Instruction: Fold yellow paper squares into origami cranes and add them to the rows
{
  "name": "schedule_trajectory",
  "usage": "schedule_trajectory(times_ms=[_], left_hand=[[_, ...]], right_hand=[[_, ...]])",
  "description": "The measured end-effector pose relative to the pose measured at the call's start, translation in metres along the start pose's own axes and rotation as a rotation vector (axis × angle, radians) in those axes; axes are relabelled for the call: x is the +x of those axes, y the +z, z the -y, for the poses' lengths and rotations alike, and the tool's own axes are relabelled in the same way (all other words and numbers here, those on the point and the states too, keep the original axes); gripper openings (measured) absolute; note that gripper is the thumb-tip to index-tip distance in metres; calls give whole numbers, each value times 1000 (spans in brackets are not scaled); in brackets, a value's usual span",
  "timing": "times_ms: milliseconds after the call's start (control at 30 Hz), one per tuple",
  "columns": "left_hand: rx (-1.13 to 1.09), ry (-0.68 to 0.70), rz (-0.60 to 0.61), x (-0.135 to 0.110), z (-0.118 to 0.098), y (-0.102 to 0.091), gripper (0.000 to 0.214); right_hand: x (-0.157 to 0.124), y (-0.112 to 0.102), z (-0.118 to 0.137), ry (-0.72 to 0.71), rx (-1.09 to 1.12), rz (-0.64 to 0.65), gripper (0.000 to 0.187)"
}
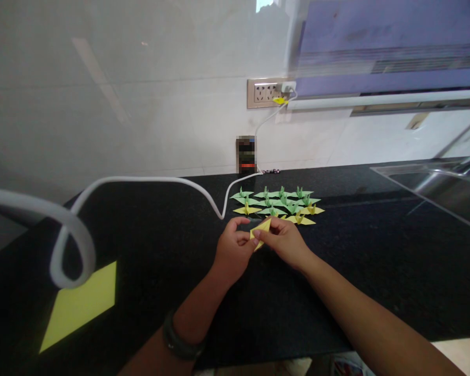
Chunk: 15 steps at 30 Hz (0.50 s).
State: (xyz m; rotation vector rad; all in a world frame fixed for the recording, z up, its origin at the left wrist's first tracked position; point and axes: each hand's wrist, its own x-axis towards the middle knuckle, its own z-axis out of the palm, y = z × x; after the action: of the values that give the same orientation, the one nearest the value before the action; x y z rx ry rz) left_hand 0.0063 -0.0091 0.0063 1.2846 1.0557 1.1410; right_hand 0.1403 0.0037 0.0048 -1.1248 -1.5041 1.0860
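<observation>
Both hands meet over the black countertop (160,250), pinching a small folded yellow paper piece (260,232) between them. My left hand (232,250) grips its left side with curled fingers, and a dark band sits on that wrist. My right hand (283,239) holds the paper's upper right edge with closed fingers. Just beyond the hands lie several finished paper cranes (279,204), green and yellow, set in rows on the counter.
A flat yellow paper sheet (80,305) lies at the near left. A white cable (141,183) loops across the counter up to a wall socket strip (267,92). A small dark device (246,154) leans on the wall. A metal sink (446,183) is at right.
</observation>
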Motion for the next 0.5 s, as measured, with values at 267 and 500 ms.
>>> schedule_trajectory(times_ms=[267,500], left_hand=[[-21,44,14,-1,1,4,32],[252,148,-13,-3,3,0,34]], right_hand=[[0,-2,0,-187,-94,-15,8],[-1,-1,4,-303,-158,-21,6]])
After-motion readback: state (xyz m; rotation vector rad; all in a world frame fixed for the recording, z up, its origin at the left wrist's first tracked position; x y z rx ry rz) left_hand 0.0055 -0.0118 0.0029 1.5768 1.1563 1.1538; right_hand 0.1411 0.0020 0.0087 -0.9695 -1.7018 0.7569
